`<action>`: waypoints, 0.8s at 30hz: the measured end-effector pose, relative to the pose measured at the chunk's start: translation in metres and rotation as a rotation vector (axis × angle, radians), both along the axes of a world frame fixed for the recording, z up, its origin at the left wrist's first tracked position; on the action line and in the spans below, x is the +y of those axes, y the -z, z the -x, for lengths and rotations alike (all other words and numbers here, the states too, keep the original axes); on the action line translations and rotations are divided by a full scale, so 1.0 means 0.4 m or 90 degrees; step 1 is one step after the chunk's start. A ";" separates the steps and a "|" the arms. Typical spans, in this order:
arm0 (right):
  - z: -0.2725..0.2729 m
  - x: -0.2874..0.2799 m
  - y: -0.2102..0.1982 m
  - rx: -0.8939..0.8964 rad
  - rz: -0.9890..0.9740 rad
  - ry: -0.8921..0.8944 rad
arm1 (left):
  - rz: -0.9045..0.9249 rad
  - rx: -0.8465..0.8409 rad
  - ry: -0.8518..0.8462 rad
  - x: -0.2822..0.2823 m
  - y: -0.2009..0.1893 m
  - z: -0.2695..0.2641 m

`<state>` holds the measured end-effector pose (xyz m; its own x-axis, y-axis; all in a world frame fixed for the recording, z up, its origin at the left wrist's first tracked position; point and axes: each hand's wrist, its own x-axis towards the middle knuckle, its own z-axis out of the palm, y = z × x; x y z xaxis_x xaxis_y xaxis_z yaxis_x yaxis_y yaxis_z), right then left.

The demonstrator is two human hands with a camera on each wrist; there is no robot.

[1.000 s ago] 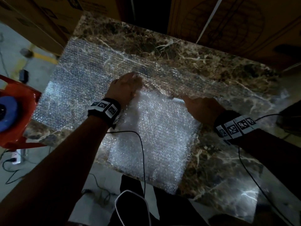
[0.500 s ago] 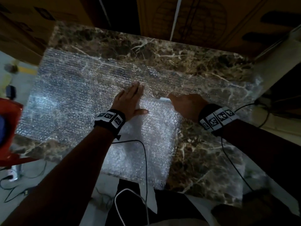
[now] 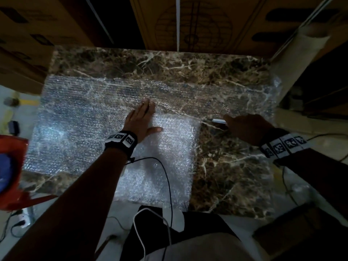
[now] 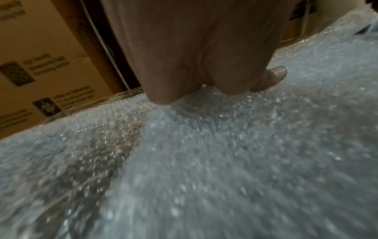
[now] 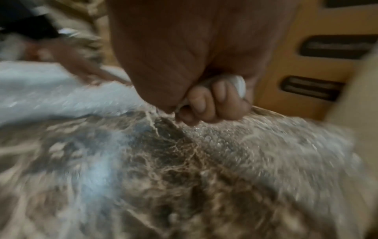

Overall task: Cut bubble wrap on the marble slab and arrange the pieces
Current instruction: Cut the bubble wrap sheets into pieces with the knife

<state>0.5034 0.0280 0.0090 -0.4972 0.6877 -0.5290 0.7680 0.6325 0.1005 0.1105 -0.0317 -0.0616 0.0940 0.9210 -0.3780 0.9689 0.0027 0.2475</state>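
Observation:
A wide sheet of bubble wrap (image 3: 79, 119) covers the left and far part of the brown marble slab (image 3: 231, 176). A thicker white stack of cut pieces (image 3: 163, 161) lies on it in the middle and hangs over the near edge. My left hand (image 3: 141, 119) presses flat on the stack's far left corner, fingers straight, thumb out; its palm (image 4: 194, 64) fills the left wrist view. My right hand (image 3: 244, 127) grips a white-handled cutter (image 3: 218, 121), its tip against the wrap just right of the stack. In the right wrist view its fingers (image 5: 210, 100) curl round the handle.
Cardboard boxes (image 3: 197, 23) stand along the slab's far side. A tall cardboard tube (image 3: 301, 59) leans at the right corner. A red stool (image 3: 11, 170) with a blue roll stands to the left. Cables hang in front of my lap.
My right hand with the cutter has drawn rightward along the wrap, away from the stack. My left hand went from curled to flat on the stack's corner.

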 end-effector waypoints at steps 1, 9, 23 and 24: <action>0.009 -0.015 -0.010 0.054 0.007 0.059 | -0.021 -0.019 -0.006 -0.007 -0.001 0.001; 0.237 -0.266 0.047 0.581 0.004 0.454 | -0.140 -0.049 -0.140 -0.115 -0.035 0.124; 0.989 -0.443 0.043 0.498 -0.019 0.618 | -0.140 -0.141 0.176 -0.039 0.006 0.457; 1.026 -0.424 0.054 0.494 -0.046 0.636 | -0.137 -0.161 0.201 -0.022 0.013 0.457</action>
